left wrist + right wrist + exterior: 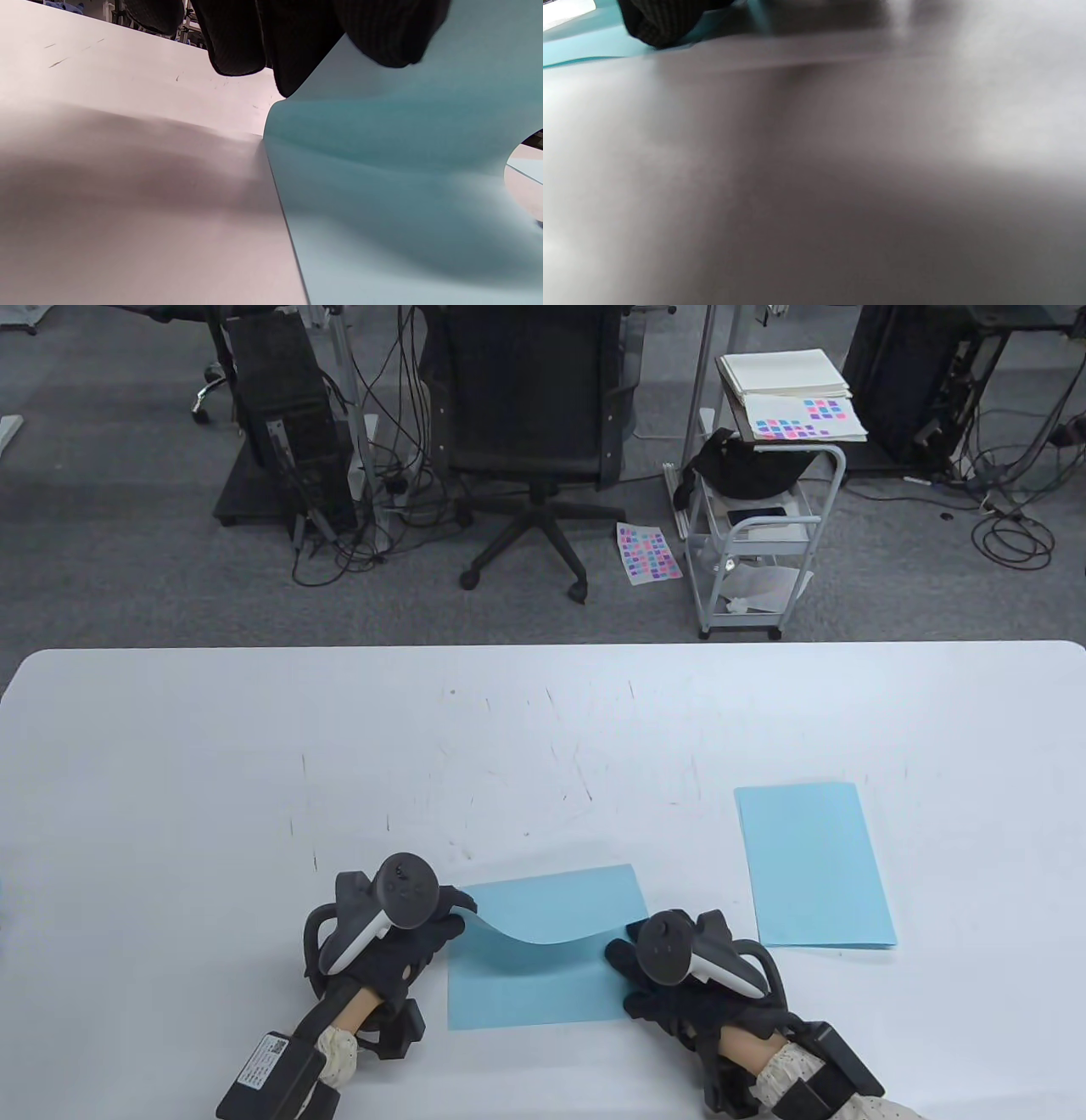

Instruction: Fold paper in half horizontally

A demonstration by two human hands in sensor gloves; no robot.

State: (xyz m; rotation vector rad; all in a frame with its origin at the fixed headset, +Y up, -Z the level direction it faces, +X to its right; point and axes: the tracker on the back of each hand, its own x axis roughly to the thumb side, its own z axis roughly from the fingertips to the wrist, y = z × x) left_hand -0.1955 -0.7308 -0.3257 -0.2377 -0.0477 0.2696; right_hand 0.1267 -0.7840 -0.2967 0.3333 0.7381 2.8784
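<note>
- At the near edge of the white table [254, 746], between the two gloved hands: one light-blue paper [543, 984], its near half lying flat, its far half lifted and curled over toward the person in a sagging arc
- Left hand [399, 929]: pinches the raised left corner of the paper; in the left wrist view dark fingertips [382, 38] sit on the upper face of the sheet with others behind it, so the hand is clenched on that corner
- Right hand [679, 976]: rests at the paper's right edge, fingers touching the sheet; whether it pinches the raised corner or only presses the edge down cannot be told, the right wrist view being blurred and showing just one fingertip [661, 21] against blue
- Second blue sheet [814, 865]: lies flat to the right, well apart from the hands, untouched; whether it is already folded cannot be told
- Step in hand, by judgement: bringing the far edge over to the near edge; fold begun, no crease yet, the middle of the lifted half drooping lower than its held corners
- Next move calls for: both far corners laid onto the near corners, edges matched squarely, then a press along the bend to set the crease
- Background: office chair [530, 415], wire trolley [764, 543], off the table
</note>
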